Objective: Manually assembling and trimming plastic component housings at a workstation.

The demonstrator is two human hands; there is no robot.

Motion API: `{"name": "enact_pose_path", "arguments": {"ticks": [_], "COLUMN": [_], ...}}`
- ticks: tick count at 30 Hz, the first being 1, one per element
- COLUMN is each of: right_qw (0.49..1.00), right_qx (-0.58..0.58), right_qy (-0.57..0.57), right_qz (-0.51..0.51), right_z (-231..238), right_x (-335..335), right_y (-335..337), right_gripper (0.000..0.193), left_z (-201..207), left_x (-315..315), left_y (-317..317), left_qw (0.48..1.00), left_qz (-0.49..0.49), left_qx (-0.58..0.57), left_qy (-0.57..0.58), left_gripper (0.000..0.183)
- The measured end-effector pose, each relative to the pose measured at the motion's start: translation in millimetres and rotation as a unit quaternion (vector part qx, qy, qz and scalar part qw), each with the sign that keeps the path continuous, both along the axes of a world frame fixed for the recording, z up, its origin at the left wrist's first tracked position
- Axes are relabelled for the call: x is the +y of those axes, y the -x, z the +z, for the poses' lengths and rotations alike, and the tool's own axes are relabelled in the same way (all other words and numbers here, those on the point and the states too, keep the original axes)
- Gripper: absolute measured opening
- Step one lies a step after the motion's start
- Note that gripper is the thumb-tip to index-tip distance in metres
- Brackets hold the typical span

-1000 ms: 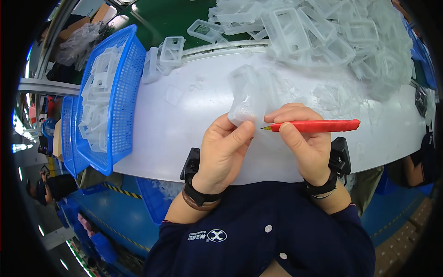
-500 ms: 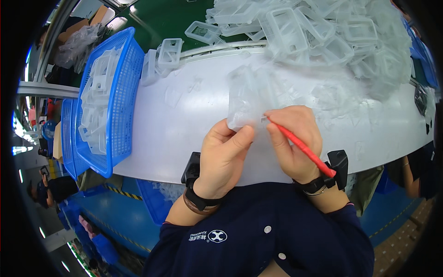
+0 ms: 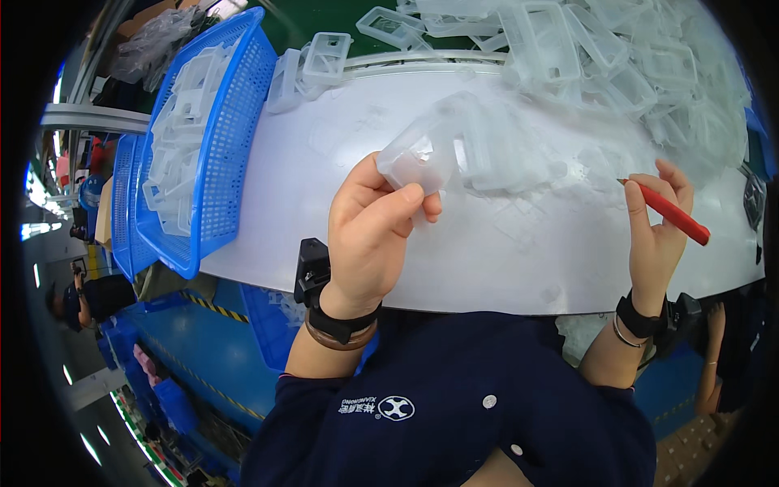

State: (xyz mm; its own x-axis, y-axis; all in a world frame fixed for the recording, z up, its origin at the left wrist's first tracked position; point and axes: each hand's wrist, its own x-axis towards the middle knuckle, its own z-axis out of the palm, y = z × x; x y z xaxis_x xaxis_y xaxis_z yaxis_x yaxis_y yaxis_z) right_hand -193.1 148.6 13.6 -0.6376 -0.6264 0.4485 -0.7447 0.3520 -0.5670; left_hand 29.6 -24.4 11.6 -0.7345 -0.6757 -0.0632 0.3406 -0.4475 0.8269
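Note:
My left hand (image 3: 375, 231) holds up a clear plastic box-shaped part (image 3: 418, 156) between thumb and fingers, above the white table (image 3: 341, 146). My right hand (image 3: 656, 235) is out to the right, gripping a red pen-like tool (image 3: 667, 213) with its tip pointing up and left, apart from the part. A big heap of similar clear plastic parts (image 3: 600, 65) lies across the far right of the table. Both wrists wear black bands.
A blue mesh basket (image 3: 223, 138) with several clear parts leans at the table's left end; more blue baskets (image 3: 123, 203) stack beyond it. A few loose parts (image 3: 312, 61) lie at the table's far edge. Another person (image 3: 81, 296) is at lower left.
My right hand with the red tool has drawn away from the clear part, moving out to the right. My left hand has lifted the part slightly and now holds it alone.

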Motion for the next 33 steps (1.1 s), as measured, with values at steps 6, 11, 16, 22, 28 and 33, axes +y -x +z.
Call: {"name": "enact_pose_path", "arguments": {"ticks": [6,11,16,22,28,33], "right_qw": [0.899,0.877,0.874,0.920,0.939,0.941], "right_qx": [-0.244,-0.276,-0.275,-0.055,0.105,0.090], "right_qy": [0.190,0.161,0.167,0.142,0.209,0.316], "right_qz": [0.311,0.357,0.363,0.361,0.253,0.087], "right_z": [23.4,17.3,13.9,10.9,11.8,6.0], "right_x": [-44.0,-54.7,-54.9,-60.4,-53.6,-48.9], "right_y": [-47.0,-55.7,-55.2,-54.6,-34.7,-2.5], "right_gripper": [0.011,0.013,0.012,0.014,0.018,0.013], "left_z": [7.4,15.4,16.6,5.8,6.2,11.6], "left_x": [21.0,27.8,29.3,29.6,22.8,30.1], "left_y": [12.6,14.1,13.8,14.0,15.5,19.4], "left_qw": [0.998,0.998,0.998,0.990,0.988,0.984], "left_qz": [-0.018,-0.035,-0.045,-0.021,-0.095,-0.145], "left_qx": [-0.064,-0.045,-0.032,-0.081,-0.089,-0.076], "left_qy": [0.011,0.015,0.017,0.111,0.078,0.068], "left_gripper": [0.022,0.021,0.023,0.022,0.024,0.031]}}
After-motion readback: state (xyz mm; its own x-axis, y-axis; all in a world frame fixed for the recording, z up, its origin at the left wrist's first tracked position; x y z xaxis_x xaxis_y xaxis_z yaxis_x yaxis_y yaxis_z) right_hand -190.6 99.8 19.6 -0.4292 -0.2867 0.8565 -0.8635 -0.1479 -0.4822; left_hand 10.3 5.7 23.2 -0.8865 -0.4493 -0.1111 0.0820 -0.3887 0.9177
